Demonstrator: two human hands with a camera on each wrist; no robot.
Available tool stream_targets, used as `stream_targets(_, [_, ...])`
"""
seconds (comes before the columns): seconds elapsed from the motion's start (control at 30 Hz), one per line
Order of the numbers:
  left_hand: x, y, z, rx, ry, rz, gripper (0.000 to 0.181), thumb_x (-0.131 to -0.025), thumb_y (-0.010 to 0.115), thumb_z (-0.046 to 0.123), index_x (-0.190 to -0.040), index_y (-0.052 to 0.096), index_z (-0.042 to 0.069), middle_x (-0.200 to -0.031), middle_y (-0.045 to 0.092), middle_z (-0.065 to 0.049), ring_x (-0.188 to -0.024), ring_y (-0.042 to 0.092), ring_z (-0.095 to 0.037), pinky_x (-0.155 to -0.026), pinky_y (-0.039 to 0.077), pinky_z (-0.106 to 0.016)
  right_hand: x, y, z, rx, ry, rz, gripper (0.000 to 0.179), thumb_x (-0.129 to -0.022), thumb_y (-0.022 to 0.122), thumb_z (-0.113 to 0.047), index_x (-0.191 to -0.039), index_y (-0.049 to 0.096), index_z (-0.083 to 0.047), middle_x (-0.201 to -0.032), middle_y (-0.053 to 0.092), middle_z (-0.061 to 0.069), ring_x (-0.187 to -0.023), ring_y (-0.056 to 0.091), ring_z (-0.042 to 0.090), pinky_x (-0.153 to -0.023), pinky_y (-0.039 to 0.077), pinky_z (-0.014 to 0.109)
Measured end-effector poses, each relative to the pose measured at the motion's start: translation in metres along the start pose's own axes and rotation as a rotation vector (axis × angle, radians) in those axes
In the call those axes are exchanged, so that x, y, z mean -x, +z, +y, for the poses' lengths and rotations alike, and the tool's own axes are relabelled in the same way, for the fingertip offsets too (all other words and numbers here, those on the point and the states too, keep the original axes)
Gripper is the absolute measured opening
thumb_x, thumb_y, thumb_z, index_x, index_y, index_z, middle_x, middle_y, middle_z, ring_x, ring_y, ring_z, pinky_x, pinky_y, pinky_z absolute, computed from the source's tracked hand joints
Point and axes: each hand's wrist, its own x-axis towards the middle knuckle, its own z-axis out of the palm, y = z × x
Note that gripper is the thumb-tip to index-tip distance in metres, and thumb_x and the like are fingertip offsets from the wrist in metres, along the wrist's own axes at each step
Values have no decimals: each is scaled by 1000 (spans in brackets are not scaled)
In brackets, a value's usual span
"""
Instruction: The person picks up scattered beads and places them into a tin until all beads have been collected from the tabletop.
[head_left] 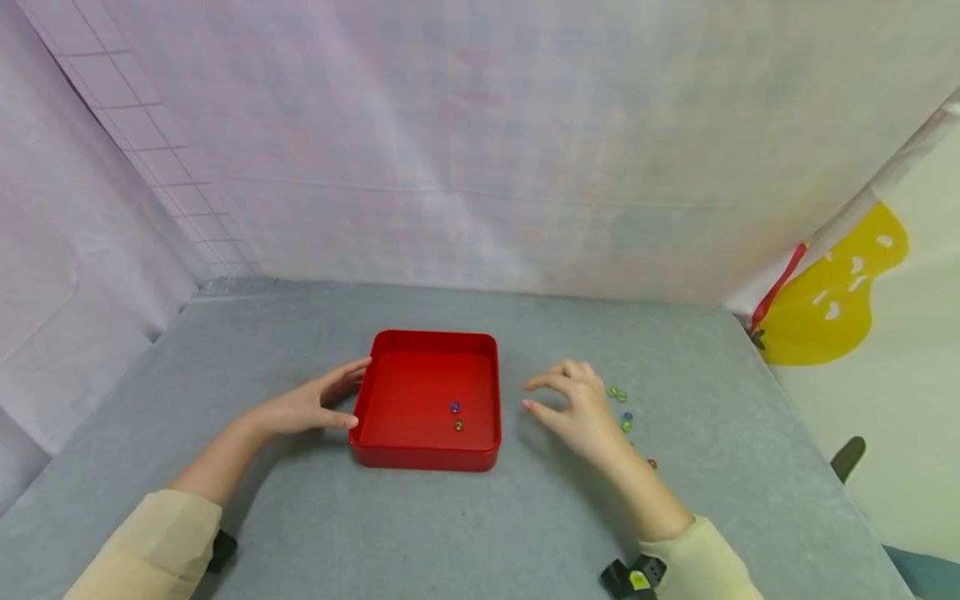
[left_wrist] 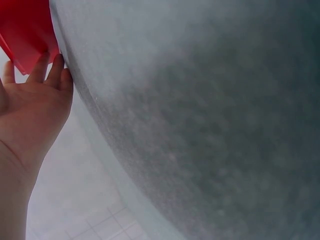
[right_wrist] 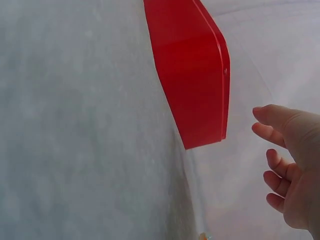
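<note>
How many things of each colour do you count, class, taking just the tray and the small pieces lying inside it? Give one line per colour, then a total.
Red tray: 1
Blue piece: 1
Brownish piece: 1
Total: 3

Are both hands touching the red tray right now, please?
No, in the head view the right hand is apart from the red tray, with gray tabletop showing between them.

Left hand [head_left: 306, 407] spreads, thumb apart — right hand [head_left: 582, 410] hovers, fingers loosely bent.
</note>
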Motion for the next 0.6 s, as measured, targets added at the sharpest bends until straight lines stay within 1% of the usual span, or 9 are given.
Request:
stream_targets(0.13, [0, 0, 1, -2, -1, 0, 86, -88, 69, 14, -154, 13, 8, -155, 18, -21, -141, 15, -40, -108, 17, -60, 2, -4, 3, 8, 14, 0, 20, -77, 82, -17, -95, 75, -12, -89, 57, 1, -89, 45, 16, -76, 37, 36])
stream_targets(0.3, [1, 1, 2, -4, 6, -3, 86, -88, 69, 13, -154, 13, 7, -155, 19, -22, -141, 16, -41, -108, 17, -60, 5, -9, 6, 21, 10, 3, 21, -77, 82, -17, -95, 75, -11, -88, 58, 2, -87, 45, 17, -76, 35, 36])
stream_targets(0.5, [1, 0, 2, 2, 9, -8, 86, -88, 68, 12, -154, 13, 7, -155, 18, -22, -141, 15, -40, -108, 16, -60, 9, -14, 14, 45, 0, 37, 22, -75, 83, -15, -95, 75, -12, -86, 59, 2, -80, 45, 18, -73, 33, 35])
stream_targets(0.6, [1, 0, 2, 6, 7, -6, 86, -89, 68, 12, -154, 12, 7, -155, 17, -22, -141, 15, -40, -108, 16, -60, 11, -17, 19, 53, -20, 52, 22, -73, 84, -13, -94, 75, -11, -84, 58, 4, -79, 44, 19, -73, 32, 36])
